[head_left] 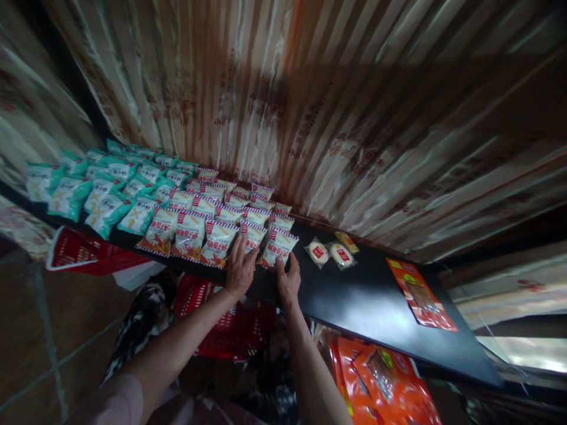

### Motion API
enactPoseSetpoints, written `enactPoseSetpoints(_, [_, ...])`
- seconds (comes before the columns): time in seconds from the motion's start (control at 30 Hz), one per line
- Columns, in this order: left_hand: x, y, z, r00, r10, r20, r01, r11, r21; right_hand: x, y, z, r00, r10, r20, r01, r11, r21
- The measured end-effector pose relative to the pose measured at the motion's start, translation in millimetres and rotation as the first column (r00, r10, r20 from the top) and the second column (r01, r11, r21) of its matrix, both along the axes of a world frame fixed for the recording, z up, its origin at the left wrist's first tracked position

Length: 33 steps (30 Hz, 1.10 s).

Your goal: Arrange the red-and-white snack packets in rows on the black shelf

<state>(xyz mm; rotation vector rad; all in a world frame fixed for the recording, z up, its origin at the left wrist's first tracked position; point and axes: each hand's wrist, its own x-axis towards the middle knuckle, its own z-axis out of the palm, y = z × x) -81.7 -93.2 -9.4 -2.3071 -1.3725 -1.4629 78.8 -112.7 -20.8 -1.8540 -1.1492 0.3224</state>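
Observation:
My left hand [240, 268] lies on the front edge of a dark shelf [372, 301], fingers stretched flat over a white snack packet with red-and-blue striped edges [253, 235]. My right hand [289, 279] rests beside it, its fingers touching the lower edge of the last striped packet [278, 245] in the row. Several more striped packets [208, 218] fill the shelf to the left.
Teal-and-white packets [106, 189] cover the shelf's far left. Two small round wrapped snacks [330, 254] lie right of my hands, and an orange-red flat pack [420, 294] farther right. Red baskets [84, 251] stand below, with orange packs [381, 378] under the shelf.

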Motion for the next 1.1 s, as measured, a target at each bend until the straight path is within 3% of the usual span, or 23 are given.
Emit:
enactPoseSetpoints(0.3, [1.5, 6.3, -6.5, 0.997, -0.032, -0.066, 0.029, 0.998, -0.047, -1.1, 0.2, -0.2, 0.999, -0.015, -0.042, 0.014, 1.0, -0.019])
enactPoseSetpoints(0.43, [2.2, 2.8, -4.6, 0.991, 0.018, -0.135, -0.028, 0.997, -0.07, -1.9, -0.4, 2.5, 0.999, -0.008, -0.041, 0.007, 1.0, -0.022])
enactPoseSetpoints(0.63, [4.0, 0.8, 0.0, 0.976, -0.014, -0.219, -0.023, 0.986, -0.166, -1.3, 0.7, 1.8, 0.999, 0.045, 0.01, -0.044, 0.999, -0.031])
enactPoseSetpoints(0.83, [3.4, 2.2, -3.1, 0.985, -0.031, -0.172, -0.003, 0.981, -0.194, -3.7, 0.4, 3.3, 0.995, 0.047, 0.083, -0.047, 0.999, -0.007])
enactPoseSetpoints(1.1, [2.2, 1.0, -5.6, 0.988, -0.054, -0.144, 0.025, 0.98, -0.196, -3.7, -2.8, 7.2, 0.999, 0.037, 0.034, -0.036, 0.999, -0.036])
